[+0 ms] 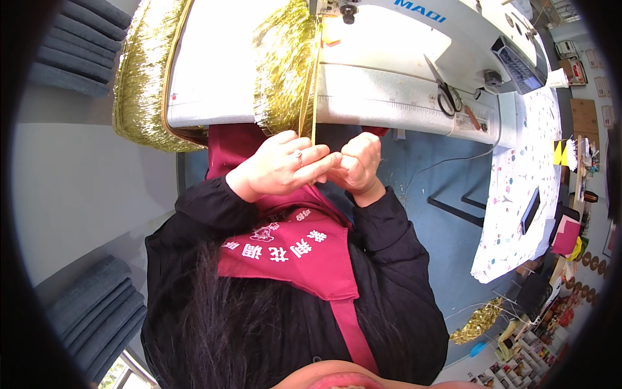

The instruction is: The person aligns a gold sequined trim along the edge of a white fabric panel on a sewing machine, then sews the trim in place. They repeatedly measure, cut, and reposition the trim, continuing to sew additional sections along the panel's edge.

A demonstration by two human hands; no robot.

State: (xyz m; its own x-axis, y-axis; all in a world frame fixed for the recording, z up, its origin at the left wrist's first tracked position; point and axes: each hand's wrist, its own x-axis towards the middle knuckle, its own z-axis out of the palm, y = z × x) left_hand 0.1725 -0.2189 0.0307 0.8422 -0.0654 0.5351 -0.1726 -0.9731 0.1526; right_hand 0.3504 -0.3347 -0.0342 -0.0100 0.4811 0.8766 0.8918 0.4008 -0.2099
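Note:
Just in front of the sewing machine's near edge, my two hands come together over my dark red apron. A narrow gold ribbon runs down from under the machine head into my left hand, whose fingers are closed on it. My right hand is curled like a fist, with its thumb and fingertips touching the left fingers. What sits in the right fingers is hidden. Beside the ribbon, a strip of gold tinsel fringe lies on the machine bed and hangs over its front edge.
More gold fringe drapes over the bed's left end. Black-handled scissors and a small brown-handled tool lie on the right part of the bed. A patterned cloth-covered table stands at the right. A thin cable hangs below the bed.

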